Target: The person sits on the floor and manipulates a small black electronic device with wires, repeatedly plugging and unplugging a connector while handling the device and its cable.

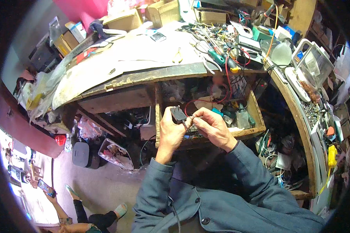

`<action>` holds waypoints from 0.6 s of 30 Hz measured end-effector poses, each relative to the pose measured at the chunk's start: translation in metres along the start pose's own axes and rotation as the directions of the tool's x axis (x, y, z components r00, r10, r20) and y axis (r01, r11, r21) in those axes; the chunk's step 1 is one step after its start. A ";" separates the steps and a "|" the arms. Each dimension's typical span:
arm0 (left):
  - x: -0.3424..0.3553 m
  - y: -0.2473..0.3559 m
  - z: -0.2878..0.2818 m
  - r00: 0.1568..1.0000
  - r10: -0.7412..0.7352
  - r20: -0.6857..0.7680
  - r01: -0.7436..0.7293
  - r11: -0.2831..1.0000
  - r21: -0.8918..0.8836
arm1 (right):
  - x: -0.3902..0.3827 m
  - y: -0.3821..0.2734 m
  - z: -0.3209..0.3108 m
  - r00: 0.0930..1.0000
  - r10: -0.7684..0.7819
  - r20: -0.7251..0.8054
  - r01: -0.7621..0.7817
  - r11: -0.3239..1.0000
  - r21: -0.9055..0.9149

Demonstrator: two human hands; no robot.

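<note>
A small black plug-type adapter is in my left hand, whose fingers wrap round its body. My right hand is beside it, thumb and forefinger closed on a thin dark cable at the adapter. A red wire hangs from the bench down to near both hands. Behind them is an open wooden drawer holding small bottles, parts and bags. On the bench edge above lie pliers and green-handled tools.
A cluttered wooden bench carries cardboard boxes, wires and parts, and curves round my right. A bin of scraps and a dark container stand on the floor at left. At lower left another person's hand holds a phone; their legs show nearby.
</note>
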State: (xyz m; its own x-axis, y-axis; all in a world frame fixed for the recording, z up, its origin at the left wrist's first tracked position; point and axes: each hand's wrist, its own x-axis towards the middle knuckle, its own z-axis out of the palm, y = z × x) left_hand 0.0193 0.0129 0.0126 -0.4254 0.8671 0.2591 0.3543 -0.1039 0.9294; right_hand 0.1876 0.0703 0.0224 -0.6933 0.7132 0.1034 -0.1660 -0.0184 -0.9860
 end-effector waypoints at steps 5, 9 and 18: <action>-0.003 -0.005 -0.006 0.987 -0.138 0.079 0.146 0.983 -0.115 | -0.004 -0.005 0.010 0.993 -0.115 -0.017 0.108 0.969 -0.223; 0.001 -0.020 -0.011 0.977 -0.172 0.126 0.194 0.961 -0.197 | 0.002 -0.017 0.017 0.982 -0.188 0.022 0.178 0.878 -0.445; 0.004 -0.016 -0.014 0.942 -0.289 0.170 0.316 0.933 -0.169 | 0.014 -0.036 0.021 0.980 -0.197 -0.034 0.143 0.808 -0.571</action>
State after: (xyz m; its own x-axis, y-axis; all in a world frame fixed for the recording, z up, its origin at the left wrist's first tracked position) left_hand 0.0000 0.0115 0.0027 -0.3613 0.9299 -0.0689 0.0555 0.0952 0.9939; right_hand 0.1691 0.0657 0.0620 -0.6232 0.7260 0.2909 0.1676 0.4872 -0.8570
